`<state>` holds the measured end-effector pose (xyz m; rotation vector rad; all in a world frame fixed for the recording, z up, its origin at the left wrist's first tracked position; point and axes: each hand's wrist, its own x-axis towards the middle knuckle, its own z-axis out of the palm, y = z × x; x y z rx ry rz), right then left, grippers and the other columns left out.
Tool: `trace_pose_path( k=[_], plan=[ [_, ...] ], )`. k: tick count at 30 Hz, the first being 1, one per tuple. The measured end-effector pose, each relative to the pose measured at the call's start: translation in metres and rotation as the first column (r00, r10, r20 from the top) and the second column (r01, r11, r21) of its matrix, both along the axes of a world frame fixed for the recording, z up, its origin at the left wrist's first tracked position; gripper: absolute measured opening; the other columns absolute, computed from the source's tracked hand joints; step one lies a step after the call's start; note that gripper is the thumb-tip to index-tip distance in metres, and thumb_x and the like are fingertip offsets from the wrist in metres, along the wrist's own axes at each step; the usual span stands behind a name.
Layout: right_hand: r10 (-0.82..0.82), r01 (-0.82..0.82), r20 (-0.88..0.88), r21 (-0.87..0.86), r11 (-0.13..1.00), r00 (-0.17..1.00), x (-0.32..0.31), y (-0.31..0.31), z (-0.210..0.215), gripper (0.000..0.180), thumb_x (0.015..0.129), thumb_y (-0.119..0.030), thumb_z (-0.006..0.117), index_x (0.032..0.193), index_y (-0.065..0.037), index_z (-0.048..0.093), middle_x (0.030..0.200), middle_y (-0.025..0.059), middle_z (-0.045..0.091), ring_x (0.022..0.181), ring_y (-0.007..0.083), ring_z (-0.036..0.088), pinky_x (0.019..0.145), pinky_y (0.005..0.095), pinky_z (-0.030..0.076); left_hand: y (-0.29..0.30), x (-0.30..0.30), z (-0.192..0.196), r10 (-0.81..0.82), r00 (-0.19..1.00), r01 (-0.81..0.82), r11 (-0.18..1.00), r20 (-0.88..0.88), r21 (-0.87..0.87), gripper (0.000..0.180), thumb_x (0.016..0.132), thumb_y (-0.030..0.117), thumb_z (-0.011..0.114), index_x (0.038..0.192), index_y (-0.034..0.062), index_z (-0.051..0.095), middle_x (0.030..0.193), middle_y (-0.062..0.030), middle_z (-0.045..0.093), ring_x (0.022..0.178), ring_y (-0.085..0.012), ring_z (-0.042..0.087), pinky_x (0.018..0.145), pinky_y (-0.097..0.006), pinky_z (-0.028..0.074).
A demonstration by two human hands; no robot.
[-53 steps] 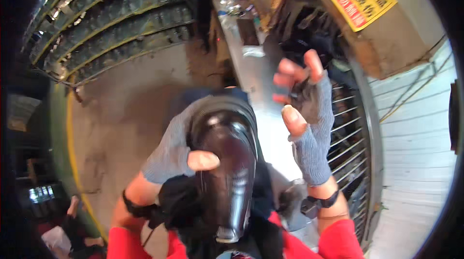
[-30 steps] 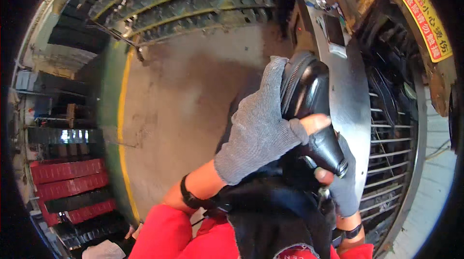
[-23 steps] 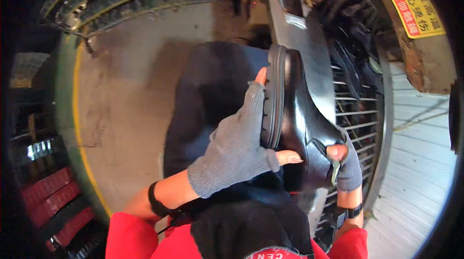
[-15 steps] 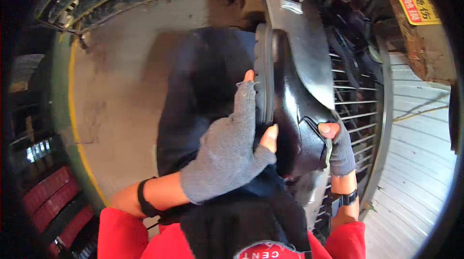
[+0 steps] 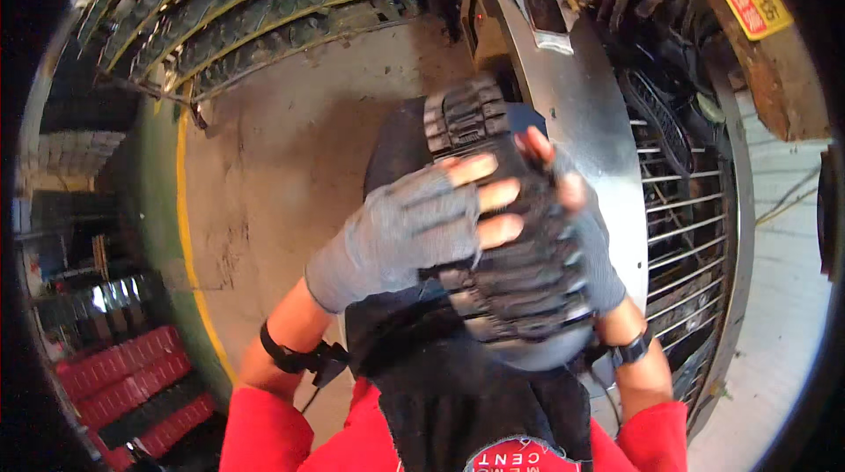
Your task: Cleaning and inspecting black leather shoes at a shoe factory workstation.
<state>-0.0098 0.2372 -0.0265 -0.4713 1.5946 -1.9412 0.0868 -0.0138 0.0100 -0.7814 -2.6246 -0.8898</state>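
Observation:
A black boot (image 5: pixel 524 287) lies over my dark-clothed lap, its deeply ridged sole turned up toward me and slightly blurred. The heel points away and the rounded toe lies near my apron. My left hand (image 5: pixel 409 225), in a grey fingerless glove, rests across the middle of the sole with its fingers bent over it. At the boot's right side, my right hand (image 5: pixel 591 230) grips the edge in a matching glove. Its thumb and fingertip are smeared by motion. The boot's upper is hidden beneath the sole.
To the right runs a metal bench (image 5: pixel 576 111) beside a rack of metal bars (image 5: pixel 682 225) with dark shoes (image 5: pixel 656 115) on it. Shelves (image 5: pixel 290 32) full of shoe-like pieces stand at the far left. Red crates (image 5: pixel 128 366) sit at the lower left.
The boot has been turned from its side so that its sole faces up. My left hand has shifted onto the sole, my right hand up along the edge. The view has tilted to show more shelving.

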Motion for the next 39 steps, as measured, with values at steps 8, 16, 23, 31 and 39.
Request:
trace_pose_path(
  k=[8, 16, 23, 31, 39],
  plan=[
    [0.029, 0.07, -0.233, 0.406, 0.911, 0.972, -0.053, -0.006, -0.006, 0.054, 0.101, -0.023, 0.073, 0.147, 0.002, 0.059, 0.11, 0.0031, 0.068, 0.101, 0.0084, 0.063, 0.089, 0.0244, 0.052, -0.009, 0.0, -0.041, 0.165, 0.884, -0.381, 0.797, 0.438, 0.469, 0.055, 0.091, 0.0, 0.068, 0.145, 0.008, 0.063, 0.149, -0.0127, 0.06, 0.14, -0.0304, 0.056, 0.117, -0.042, 0.047],
    [0.16, 0.061, -0.46, 0.429, 0.901, 0.873, -0.062, -0.024, 0.0, 0.044, 0.096, -0.027, 0.076, 0.128, 0.003, 0.07, 0.096, 0.0127, 0.068, 0.092, 0.0234, 0.064, 0.087, 0.0355, 0.051, -0.004, -0.063, -0.051, 0.157, 0.852, -0.358, 0.87, 0.499, 0.338, 0.076, 0.087, 0.025, 0.083, 0.152, 0.0021, 0.053, 0.145, -0.0175, 0.058, 0.14, -0.0311, 0.053, 0.118, -0.04, 0.042],
    [0.468, -0.335, -0.424, 0.351, 0.874, 0.775, -0.038, 0.02, 0.053, 0.054, 0.067, -0.036, 0.098, 0.106, -0.008, 0.073, 0.106, 0.0092, 0.067, 0.113, 0.0337, 0.063, 0.111, 0.0456, 0.045, 0.002, 0.003, -0.001, -0.019, 0.905, -0.1, 0.961, 0.425, 0.257, 0.057, 0.079, 0.046, 0.089, 0.125, 0.014, 0.075, 0.117, -0.0133, 0.058, 0.117, -0.0399, 0.058, 0.108, -0.049, 0.047],
    [0.014, -0.05, 0.154, 0.237, 0.97, 0.988, -0.026, 0.001, 0.006, 0.058, 0.069, -0.024, 0.097, 0.112, -0.006, 0.063, 0.11, 0.0058, 0.06, 0.113, 0.0218, 0.058, 0.116, 0.04, 0.036, 0.007, -0.033, -0.03, 0.149, 0.817, -0.408, 0.832, 0.557, 0.376, 0.059, 0.078, 0.031, 0.092, 0.127, 0.005, 0.072, 0.109, -0.0112, 0.061, 0.104, -0.033, 0.059, 0.097, -0.045, 0.049],
    [-0.158, 0.116, 0.132, 0.281, 0.953, 0.979, -0.049, -0.03, -0.01, 0.055, 0.08, -0.023, 0.087, 0.123, -0.005, 0.06, 0.109, 0.0038, 0.056, 0.1, 0.0155, 0.052, 0.096, 0.0325, 0.042, 0.01, -0.074, -0.038, 0.221, 0.669, -0.593, 0.735, 0.71, 0.329, 0.06, 0.081, 0.022, 0.086, 0.136, 0.007, 0.066, 0.114, -0.0116, 0.067, 0.105, -0.0317, 0.058, 0.096, -0.041, 0.048]
  ],
)
